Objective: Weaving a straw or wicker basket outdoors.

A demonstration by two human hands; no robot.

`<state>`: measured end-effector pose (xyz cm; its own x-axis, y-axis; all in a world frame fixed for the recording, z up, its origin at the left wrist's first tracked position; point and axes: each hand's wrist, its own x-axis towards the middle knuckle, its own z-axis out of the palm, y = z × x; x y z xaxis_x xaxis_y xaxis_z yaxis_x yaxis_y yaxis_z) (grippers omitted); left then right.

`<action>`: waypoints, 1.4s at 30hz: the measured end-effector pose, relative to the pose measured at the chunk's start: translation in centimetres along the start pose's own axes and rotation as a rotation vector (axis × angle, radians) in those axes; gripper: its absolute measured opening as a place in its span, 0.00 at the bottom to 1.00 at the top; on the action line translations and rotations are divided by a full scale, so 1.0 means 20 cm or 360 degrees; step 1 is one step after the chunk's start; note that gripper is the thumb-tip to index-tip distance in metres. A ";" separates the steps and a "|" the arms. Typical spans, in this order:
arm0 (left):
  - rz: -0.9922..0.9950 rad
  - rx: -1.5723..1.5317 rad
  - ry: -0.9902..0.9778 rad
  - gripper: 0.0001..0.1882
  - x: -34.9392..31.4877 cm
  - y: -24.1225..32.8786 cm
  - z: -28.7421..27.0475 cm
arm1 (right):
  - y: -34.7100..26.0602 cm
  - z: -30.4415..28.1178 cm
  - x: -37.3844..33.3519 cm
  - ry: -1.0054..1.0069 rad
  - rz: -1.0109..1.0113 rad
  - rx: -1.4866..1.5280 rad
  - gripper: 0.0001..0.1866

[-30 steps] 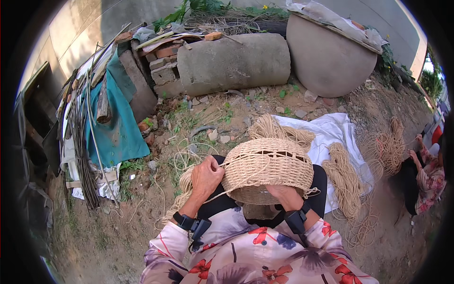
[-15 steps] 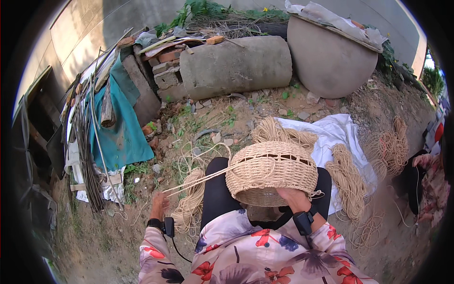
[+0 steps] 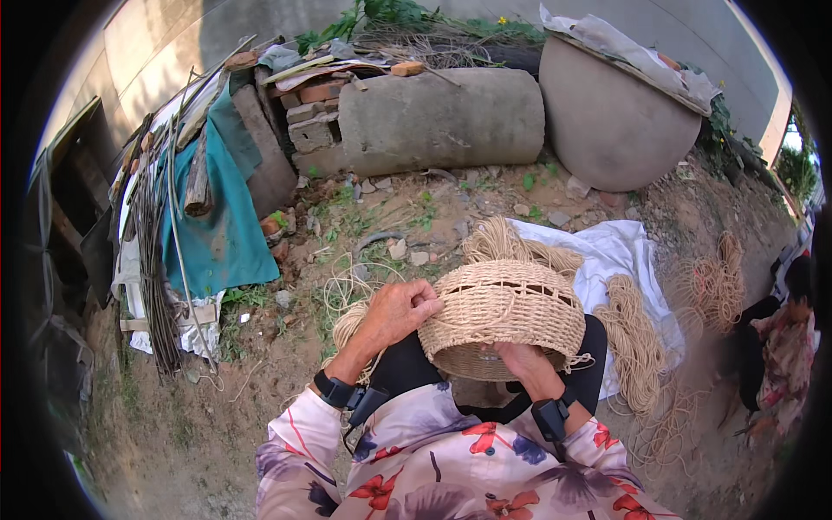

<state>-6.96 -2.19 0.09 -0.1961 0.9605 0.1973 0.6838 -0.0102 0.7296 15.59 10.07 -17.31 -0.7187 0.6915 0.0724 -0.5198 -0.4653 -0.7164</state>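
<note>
A round basket (image 3: 511,310) woven from pale straw-coloured cord rests tilted across my knees, its opening toward me and a row of gaps near its far end. My right hand (image 3: 523,360) reaches in at the near rim and holds it, the fingers hidden inside. At the basket's left side is my left hand (image 3: 400,310), thumb and fingers closed in a pinch; whatever is between them is too small to make out. A bundle of cord (image 3: 348,328) lies beside my left knee, partly behind my forearm.
Beyond the basket lies another cord bundle (image 3: 494,243). More cord (image 3: 631,347) lies on a white sheet (image 3: 620,247). A reddish-tan coil (image 3: 719,286) is farther right, near another person (image 3: 784,347). A concrete cylinder (image 3: 442,121), large rounded vessel (image 3: 620,121) and teal cloth (image 3: 217,225) stand beyond.
My left hand has moved from the far lower left, where it held cord pulled taut, up and right to the basket's side. The taut strands no longer show. My right hand stays at the rim.
</note>
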 end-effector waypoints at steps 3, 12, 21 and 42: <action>-0.0042 -0.0165 0.0008 0.11 0.03 -0.11 0.04 | 0.00 0.03 0.00 0.0045 0.0034 0.0006 0.17; -0.1044 0.1297 0.0485 0.12 -0.48 -1.27 -0.40 | 0.03 -0.11 -0.03 -0.0020 -0.0035 -0.0064 0.20; -0.0135 0.0396 0.0501 0.11 -0.26 -0.78 -0.22 | 0.05 -0.02 0.00 0.0194 0.0053 -0.0080 0.18; -0.0325 0.0495 0.0653 0.14 -0.48 -1.20 -0.20 | 0.02 0.01 -0.02 0.0277 0.0273 -0.0164 0.15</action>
<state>-24.16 -12.34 -16.71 -0.5620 0.7464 0.3564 0.7663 0.3075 0.5641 15.66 9.50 -17.55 -0.6973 0.6962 -0.1705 -0.3411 -0.5315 -0.7753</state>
